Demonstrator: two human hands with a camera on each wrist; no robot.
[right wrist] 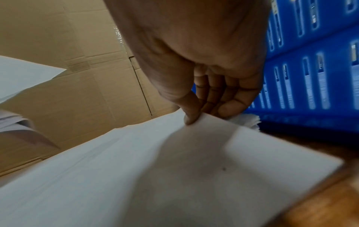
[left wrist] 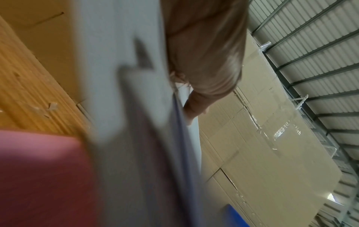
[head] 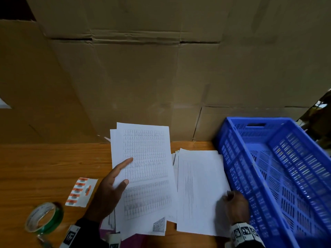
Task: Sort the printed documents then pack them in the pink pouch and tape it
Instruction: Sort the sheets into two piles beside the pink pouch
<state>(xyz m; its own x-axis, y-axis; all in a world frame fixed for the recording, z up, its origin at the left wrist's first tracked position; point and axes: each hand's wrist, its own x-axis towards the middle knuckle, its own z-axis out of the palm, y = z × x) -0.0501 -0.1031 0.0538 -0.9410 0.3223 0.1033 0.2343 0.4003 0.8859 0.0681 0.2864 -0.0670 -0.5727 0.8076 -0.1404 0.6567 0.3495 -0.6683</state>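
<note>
stage: still sorting, i judge; nothing is packed or taped yet.
left hand (head: 107,192): my thumb and fingers hold the gridded sheets (head: 145,176) up off the table (head: 44,163), left of the crate (head: 279,176); thumb on the print, forefinger stretched along it.
right hand (head: 236,206): thumb and fingers pinch the edge of the top sheet of the second pile (head: 200,190), which lies flat just beside the crate's left wall.
pouch (head: 132,240): only a pink strip shows, under the held sheets, well left of the crate; whether it is open i cannot tell.
tape (head: 44,217): untouched roll, far left of the crate, clear film on a green-edged core.
labels (head: 80,191): small card with orange tabs, between tape and sheets.
left to do: finish piles, fill pouch, tape it.
textures: thin limp paper, fine printed grid; crate is stiff blue slotted plastic; table is wood grain; cardboard (head: 161,68) behind is creased.
</note>
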